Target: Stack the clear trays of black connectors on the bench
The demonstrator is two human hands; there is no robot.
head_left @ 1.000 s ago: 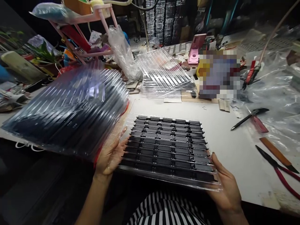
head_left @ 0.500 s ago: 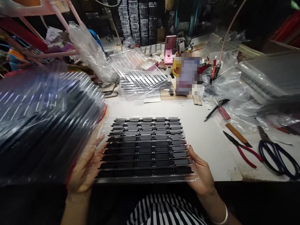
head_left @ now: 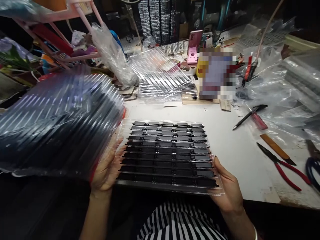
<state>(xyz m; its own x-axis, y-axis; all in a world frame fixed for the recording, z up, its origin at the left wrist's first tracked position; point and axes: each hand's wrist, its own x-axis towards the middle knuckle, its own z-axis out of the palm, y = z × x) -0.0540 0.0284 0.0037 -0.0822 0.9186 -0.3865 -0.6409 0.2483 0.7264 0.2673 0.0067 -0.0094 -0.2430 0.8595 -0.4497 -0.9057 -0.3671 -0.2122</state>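
Observation:
A clear plastic tray (head_left: 167,153) with several rows of black ribbed parts lies level over the table's front edge. My left hand (head_left: 106,170) grips its left side, fingers partly seen through the clear plastic. On the right side my right hand (head_left: 228,186) holds the tray, thumb on the edge and the other fingers underneath, mostly hidden. Just left of my left hand, a large stack of clear trays with dark contents (head_left: 57,123) covers the table's left part.
Clear empty trays (head_left: 165,76) lie behind. A pink phone on a stand (head_left: 194,43) is at the back. To the right are a red-handled screwdriver (head_left: 259,120), red-handled pliers (head_left: 287,173), dark-handled scissors (head_left: 312,170) and plastic bags (head_left: 270,83).
The camera view has swung left, so the scene sits further right in the picture. Both hands still hold the tray, with little change in their grip.

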